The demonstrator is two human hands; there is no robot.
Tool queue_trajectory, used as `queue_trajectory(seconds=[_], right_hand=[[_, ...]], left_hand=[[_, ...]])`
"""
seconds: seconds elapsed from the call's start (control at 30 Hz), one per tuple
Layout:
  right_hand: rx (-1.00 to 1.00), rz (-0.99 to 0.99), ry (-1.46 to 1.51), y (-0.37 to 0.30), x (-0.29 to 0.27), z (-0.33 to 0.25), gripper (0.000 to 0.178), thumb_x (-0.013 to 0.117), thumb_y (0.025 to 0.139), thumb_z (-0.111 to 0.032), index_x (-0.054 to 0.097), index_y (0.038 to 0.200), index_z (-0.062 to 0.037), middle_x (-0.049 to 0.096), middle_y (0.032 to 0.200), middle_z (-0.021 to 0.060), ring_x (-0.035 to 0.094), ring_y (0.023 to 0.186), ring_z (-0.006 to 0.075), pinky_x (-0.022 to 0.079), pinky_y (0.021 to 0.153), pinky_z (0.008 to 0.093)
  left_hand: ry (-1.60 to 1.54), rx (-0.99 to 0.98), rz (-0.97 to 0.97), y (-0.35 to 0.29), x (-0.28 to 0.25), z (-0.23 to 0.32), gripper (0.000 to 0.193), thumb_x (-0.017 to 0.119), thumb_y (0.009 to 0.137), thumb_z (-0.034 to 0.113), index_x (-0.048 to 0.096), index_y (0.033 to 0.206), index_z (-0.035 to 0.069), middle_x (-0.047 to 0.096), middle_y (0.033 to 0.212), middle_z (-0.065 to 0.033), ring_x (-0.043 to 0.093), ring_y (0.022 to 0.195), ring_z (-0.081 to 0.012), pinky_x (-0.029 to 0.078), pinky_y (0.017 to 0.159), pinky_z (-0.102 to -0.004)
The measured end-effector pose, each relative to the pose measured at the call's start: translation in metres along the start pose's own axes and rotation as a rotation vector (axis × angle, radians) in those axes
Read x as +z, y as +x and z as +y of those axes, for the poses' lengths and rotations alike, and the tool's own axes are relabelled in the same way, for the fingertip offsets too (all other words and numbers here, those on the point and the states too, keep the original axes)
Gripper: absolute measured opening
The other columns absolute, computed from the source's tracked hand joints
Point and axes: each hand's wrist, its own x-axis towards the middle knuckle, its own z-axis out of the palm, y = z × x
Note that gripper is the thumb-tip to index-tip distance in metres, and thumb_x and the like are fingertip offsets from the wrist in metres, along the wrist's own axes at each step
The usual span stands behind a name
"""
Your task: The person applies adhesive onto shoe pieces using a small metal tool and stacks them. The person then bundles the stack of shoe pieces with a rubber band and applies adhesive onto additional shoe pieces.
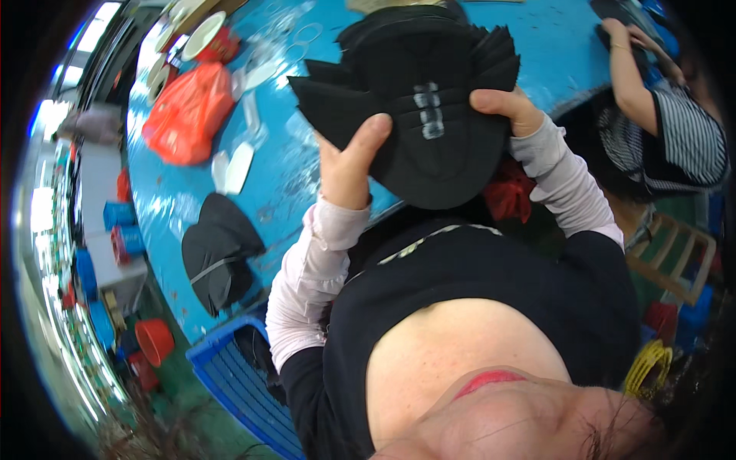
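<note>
Both of my hands grip a thick stack of black fabric pieces [429, 165] above the near side of the blue table. Its lower end is rounded, and its layers fan out in pointed tips at both sides. Pale, shiny marks run down the middle of the top piece. My left hand [349, 157] holds the left side, thumb on top and fingers hidden beneath. At the right side, my right hand [510, 111] does the same, its thumb lying across the top piece. Another bundle of black pieces [222, 245], with a light band around it, lies on the table at the left.
On the blue table [287, 184] are an orange-red plastic bag [192, 115], bowls [207, 38] and clear plastic scraps. A blue crate [238, 383] stands at the lower left. A co-worker in a striped top [675, 138] handles dark pieces at the right, near a wooden stool [675, 257].
</note>
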Motion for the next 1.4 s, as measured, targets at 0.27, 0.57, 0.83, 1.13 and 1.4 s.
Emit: queue_trajectory(seconds=[0.27,0.57,0.83,1.13,1.4], right_hand=[[-0.097,0.565,0.196,-0.069,-0.138,-0.016,0.053,0.077,0.084,-0.01,0.06,0.133,0.0002,0.071,0.117,0.0119,0.071,0.101,0.0245,0.059,0.091,0.0375],[-0.156,0.65,0.003,0.095,-0.256,-0.108,0.053,0.081,0.084,-0.022,0.064,0.126,0.0042,0.074,0.114,0.0139,0.072,0.099,0.0229,0.056,0.095,0.0325],[-0.023,0.373,0.023,0.268,-0.339,-0.129,0.049,0.077,0.087,-0.035,0.067,0.122,-0.0029,0.076,0.11,0.0107,0.073,0.095,0.027,0.058,0.091,0.0392],[0.253,0.66,-0.115,0.282,-0.346,-0.113,0.036,0.073,0.09,-0.036,0.071,0.109,-0.0058,0.075,0.092,0.0094,0.07,0.077,0.0221,0.056,0.07,0.0306],[0.119,0.834,-0.349,0.256,-0.392,-0.106,0.061,0.071,0.087,-0.054,0.068,0.118,-0.0014,0.075,0.102,0.0104,0.071,0.092,0.0251,0.055,0.082,0.0332]], left_hand=[[-0.164,-0.26,-0.317,0.097,0.133,-0.11,0.062,0.085,0.08,0.012,0.047,0.128,-0.003,0.067,0.112,-0.0146,0.068,0.099,-0.0233,0.059,0.087,-0.0371],[-0.13,-0.076,-0.239,0.287,0.214,-0.124,0.069,0.085,0.077,0.018,0.05,0.131,-0.007,0.068,0.112,-0.022,0.071,0.094,-0.0316,0.061,0.082,-0.0408],[0.007,0.114,0.249,0.42,0.218,-0.144,0.108,0.094,0.068,0.031,0.035,0.15,-0.007,0.055,0.14,-0.0243,0.06,0.12,-0.0311,0.05,0.101,-0.0372],[0.502,-0.268,0.445,0.408,0.248,-0.147,0.117,0.071,0.08,0.069,0.02,0.158,-0.001,0.042,0.15,-0.0354,0.046,0.137,-0.0498,0.038,0.115,-0.0441],[0.535,0.339,-0.501,0.123,0.21,-0.074,0.081,0.077,0.088,0.025,0.033,0.151,-0.003,0.043,0.146,-0.0256,0.051,0.13,-0.0341,0.043,0.108,-0.042]])
